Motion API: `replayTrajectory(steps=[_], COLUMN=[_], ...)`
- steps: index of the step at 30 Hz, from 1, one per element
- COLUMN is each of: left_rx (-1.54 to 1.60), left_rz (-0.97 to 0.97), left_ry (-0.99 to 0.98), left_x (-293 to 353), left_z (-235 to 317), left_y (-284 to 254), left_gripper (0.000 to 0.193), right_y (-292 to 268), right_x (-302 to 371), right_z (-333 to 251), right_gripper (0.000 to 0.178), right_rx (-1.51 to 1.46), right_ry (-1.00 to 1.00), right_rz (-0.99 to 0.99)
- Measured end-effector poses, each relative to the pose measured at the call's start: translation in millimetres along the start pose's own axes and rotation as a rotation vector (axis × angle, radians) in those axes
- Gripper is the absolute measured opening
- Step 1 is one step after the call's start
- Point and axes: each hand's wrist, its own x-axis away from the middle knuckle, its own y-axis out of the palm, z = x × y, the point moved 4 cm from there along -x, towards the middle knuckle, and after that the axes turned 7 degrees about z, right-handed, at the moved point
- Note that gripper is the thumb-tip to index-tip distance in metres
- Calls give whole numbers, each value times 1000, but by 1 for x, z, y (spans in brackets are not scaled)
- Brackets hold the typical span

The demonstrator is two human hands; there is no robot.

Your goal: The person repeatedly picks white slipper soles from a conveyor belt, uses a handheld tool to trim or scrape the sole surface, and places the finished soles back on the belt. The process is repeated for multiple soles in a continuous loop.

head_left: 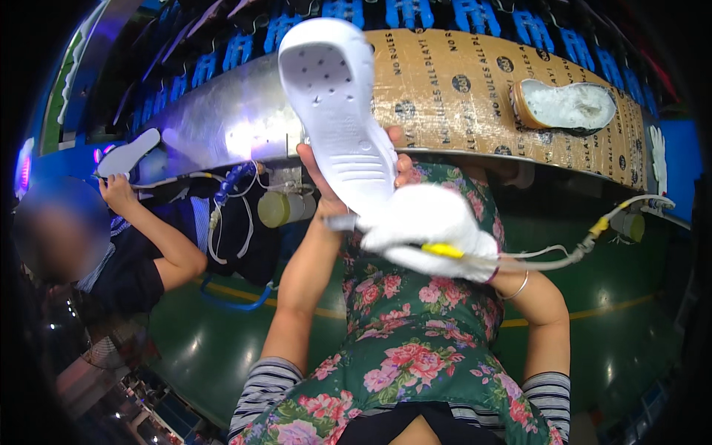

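My bare left hand (323,175) is closed round a white foam clog (343,141) from behind, with fingertips showing along its right edge. The clog stands toe up, holes across the toe and ridges lower down toward its heel. My right hand (430,228) wears a white glove, blurred by motion, close below the heel. It is closed on a slim hose-fed tool (343,222) whose grey tip pokes out to the left, near my left wrist. A yellow part lies along the glove, and a thin hose (545,263) trails off right.
Ahead curves a metal table (215,122) with printed cardboard (445,89) on it. A tan shoe form with a whitish top (569,105) lies there. Behind run blue racks (408,13). At left, a co-worker's hand (115,194) holds a white sole (133,154). A white glove (658,159) hangs right.
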Motion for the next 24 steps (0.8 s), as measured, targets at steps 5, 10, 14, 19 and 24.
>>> replayTrajectory(steps=[5, 10, 14, 19, 24], left_rx=[-188, -321, -433, -500, -513], left_rz=[-119, -218, -32, -47, -28], left_ry=[-56, -104, -129, -256, -198], left_x=[-16, -24, -24, -22, -20], left_z=[11, 17, 17, 28, 35], left_y=[9, 13, 31, 25, 15], left_gripper=[117, 125, 120, 101, 98], right_y=[8, -5, -7, 13, -5], right_x=[12, 2, 5, 25, 13], right_z=[-6, -22, -16, -22, -28], right_gripper=[42, 35, 31, 37, 42], right_rx=[340, 46, 409, 259, 226], right_ry=[-119, 29, -144, -88, -64], right_rz=[-42, -17, 90, -122, -36])
